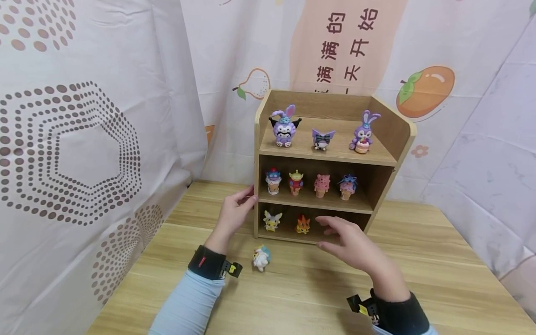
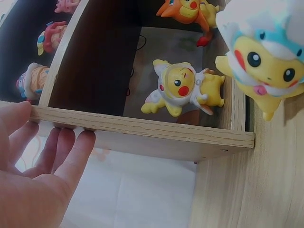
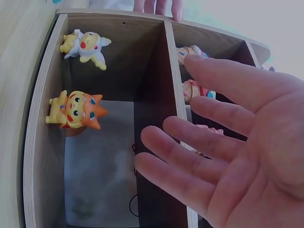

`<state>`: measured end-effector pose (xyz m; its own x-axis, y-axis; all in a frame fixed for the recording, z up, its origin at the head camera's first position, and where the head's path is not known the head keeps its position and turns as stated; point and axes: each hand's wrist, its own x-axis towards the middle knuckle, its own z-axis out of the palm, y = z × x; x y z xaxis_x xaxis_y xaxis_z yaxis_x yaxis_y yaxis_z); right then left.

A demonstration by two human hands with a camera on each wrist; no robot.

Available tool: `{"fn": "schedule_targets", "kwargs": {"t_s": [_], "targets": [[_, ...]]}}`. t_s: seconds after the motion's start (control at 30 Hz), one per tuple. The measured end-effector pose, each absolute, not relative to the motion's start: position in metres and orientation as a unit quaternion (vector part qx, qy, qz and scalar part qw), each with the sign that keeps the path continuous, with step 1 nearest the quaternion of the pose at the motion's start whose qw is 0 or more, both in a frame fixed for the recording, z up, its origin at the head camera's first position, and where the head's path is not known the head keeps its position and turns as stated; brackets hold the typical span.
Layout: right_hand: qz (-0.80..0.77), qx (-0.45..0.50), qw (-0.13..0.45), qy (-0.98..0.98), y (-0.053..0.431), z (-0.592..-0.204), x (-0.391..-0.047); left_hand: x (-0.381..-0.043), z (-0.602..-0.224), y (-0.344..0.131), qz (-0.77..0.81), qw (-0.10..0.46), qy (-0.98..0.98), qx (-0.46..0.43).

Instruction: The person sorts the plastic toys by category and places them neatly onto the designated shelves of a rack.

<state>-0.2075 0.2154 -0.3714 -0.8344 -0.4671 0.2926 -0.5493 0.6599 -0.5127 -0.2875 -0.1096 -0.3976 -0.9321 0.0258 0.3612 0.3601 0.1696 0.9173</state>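
Note:
My left hand (image 1: 235,211) touches the left side panel of a small wooden shelf (image 1: 327,158), its fingertips against the outer face and the thumb at the front edge. With fingers spread and nothing in them, my right hand (image 1: 349,242) hovers before the bottom compartment. Inside that compartment stand a yellow figurine with a white hood (image 2: 183,88) and one with an orange hood (image 3: 78,110). Down on the table in front, between the hands, lies another yellow figurine in a white and light-blue hood (image 2: 266,61).
Purple rabbit-eared figurines (image 1: 284,128) and a smaller purple one (image 1: 322,139) occupy the top tier. Several ice-cream-cone figurines (image 1: 322,185) line the middle tier. The wooden table (image 1: 293,298) bears the shelf, with a printed curtain (image 1: 234,42) hanging behind.

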Motion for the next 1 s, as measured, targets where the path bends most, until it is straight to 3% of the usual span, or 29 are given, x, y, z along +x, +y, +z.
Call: {"fn": "schedule_targets", "kwargs": {"t_s": [1.0], "targets": [[0.306,0.330,-0.017,-0.893,0.150,-0.397,-0.214,-0.289,-0.398,-0.116,-0.643,0.107,-0.745,-0.140]]}}
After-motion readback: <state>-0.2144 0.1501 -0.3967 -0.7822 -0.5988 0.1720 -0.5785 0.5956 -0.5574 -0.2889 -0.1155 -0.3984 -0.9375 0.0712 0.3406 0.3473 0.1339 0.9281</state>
